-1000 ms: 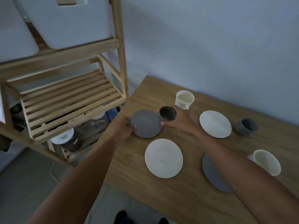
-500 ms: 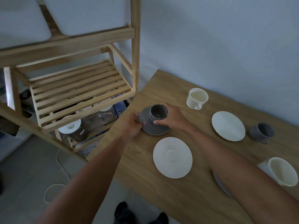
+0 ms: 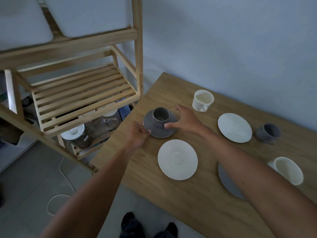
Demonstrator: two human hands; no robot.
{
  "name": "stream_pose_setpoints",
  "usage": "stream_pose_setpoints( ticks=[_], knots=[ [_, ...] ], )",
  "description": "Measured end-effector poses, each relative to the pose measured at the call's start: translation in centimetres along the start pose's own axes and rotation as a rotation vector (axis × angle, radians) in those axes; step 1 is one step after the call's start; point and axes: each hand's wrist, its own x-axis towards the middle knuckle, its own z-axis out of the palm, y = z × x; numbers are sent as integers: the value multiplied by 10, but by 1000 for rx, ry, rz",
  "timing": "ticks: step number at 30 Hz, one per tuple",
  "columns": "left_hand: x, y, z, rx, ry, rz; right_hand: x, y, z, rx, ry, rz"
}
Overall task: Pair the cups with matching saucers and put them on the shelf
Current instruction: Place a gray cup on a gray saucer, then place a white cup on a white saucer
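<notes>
A grey cup (image 3: 160, 115) stands upright on a grey saucer (image 3: 155, 130) near the table's left edge. My left hand (image 3: 137, 135) pinches the near-left rim of that saucer. My right hand (image 3: 186, 120) hovers just right of the cup with fingers spread, holding nothing. Two white saucers (image 3: 177, 159) (image 3: 234, 127) lie bare on the table. A white cup (image 3: 203, 100) stands at the back, another white cup (image 3: 288, 170) at the right. A second grey cup (image 3: 268, 133) sits beyond the far white saucer. A second grey saucer (image 3: 228, 183) lies partly under my right forearm.
The wooden table (image 3: 197, 203) runs along a pale wall. To its left stands a wooden rack whose slatted shelf (image 3: 82, 95) is bare. Lower down, jars with white lids (image 3: 75, 135) fill the rack. A cord loop (image 3: 56, 203) lies on the floor.
My right hand set the grey cup on the grey saucer and has let go, opening beside it. My left hand has kept its grip on the saucer's rim.
</notes>
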Motion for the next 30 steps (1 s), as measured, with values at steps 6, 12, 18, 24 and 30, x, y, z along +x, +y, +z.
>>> stream_pose_setpoints(
  ticks=[6,12,18,24,30],
  knots=[
    [-31,-3,19,59,-17,4,-13,33,-28,-22,103,63],
    [-58,-13,36,142,-45,80,-14,67,-43,42,312,167],
    [-67,-16,20,290,-56,235,7,73,-56,143,434,297],
    [-75,-23,42,353,-61,258,32,104,-60,216,363,336],
    [-75,-23,44,340,-79,258,28,110,-65,289,366,341]
  ],
)
